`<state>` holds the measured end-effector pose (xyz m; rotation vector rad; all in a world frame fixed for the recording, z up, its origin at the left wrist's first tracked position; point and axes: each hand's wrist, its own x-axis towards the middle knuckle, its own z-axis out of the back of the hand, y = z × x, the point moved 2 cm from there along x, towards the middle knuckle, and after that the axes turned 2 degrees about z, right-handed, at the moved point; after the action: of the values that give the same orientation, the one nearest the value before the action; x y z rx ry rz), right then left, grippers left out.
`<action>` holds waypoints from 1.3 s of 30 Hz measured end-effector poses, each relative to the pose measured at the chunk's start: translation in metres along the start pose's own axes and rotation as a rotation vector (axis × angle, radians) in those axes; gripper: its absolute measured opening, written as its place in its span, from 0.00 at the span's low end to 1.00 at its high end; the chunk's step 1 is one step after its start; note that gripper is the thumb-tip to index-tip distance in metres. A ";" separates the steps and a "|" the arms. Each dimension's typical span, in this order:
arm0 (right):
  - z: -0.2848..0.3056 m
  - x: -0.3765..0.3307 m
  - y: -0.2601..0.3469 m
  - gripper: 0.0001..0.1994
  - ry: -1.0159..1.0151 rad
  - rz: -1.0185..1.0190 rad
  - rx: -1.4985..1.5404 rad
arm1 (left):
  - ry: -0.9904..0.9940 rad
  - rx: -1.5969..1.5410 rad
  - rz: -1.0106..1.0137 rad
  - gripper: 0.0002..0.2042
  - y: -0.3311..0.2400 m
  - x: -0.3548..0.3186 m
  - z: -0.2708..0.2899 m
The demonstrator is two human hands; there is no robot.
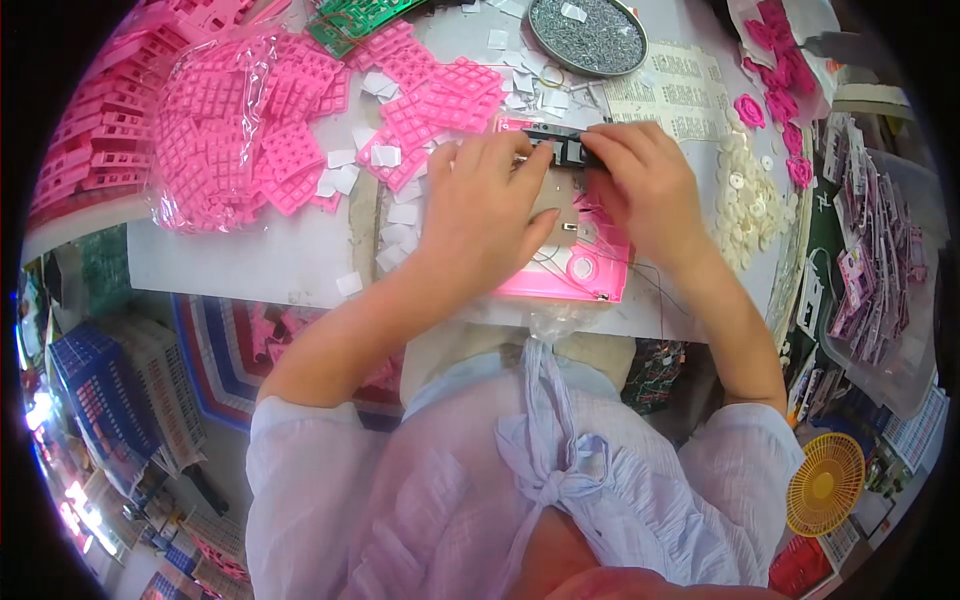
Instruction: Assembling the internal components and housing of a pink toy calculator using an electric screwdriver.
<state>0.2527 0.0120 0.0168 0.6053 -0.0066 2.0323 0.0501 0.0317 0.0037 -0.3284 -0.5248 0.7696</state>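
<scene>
Currently mid-assembly | left hand (487,210) and right hand (645,190), fingers pinched on small black part (562,148) above pink housing (585,270) on counter (250,265) | housing open, unfinished | pink keypad sheets (270,130) heaped, judged still unused

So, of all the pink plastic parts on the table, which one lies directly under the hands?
The flat pink housing with the round hole, beneath both hands. The pink keypad grids lie farther away, at upper left.

a crowded workshop seen from above

a white table (250,262) fills the upper part. below it lies a striped rug (215,352); blue crates (85,365) stand at left, a yellow fan (825,484) at lower right. bright light glares at the lower left.
</scene>
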 end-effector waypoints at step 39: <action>0.072 0.020 0.005 0.22 -0.566 -0.225 1.380 | -0.157 -0.006 -0.380 0.07 -0.004 0.090 -0.016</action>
<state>0.2708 0.0078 0.0896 1.8797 1.1275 1.3296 0.1157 0.0935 0.0217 -0.1666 -0.7135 0.4267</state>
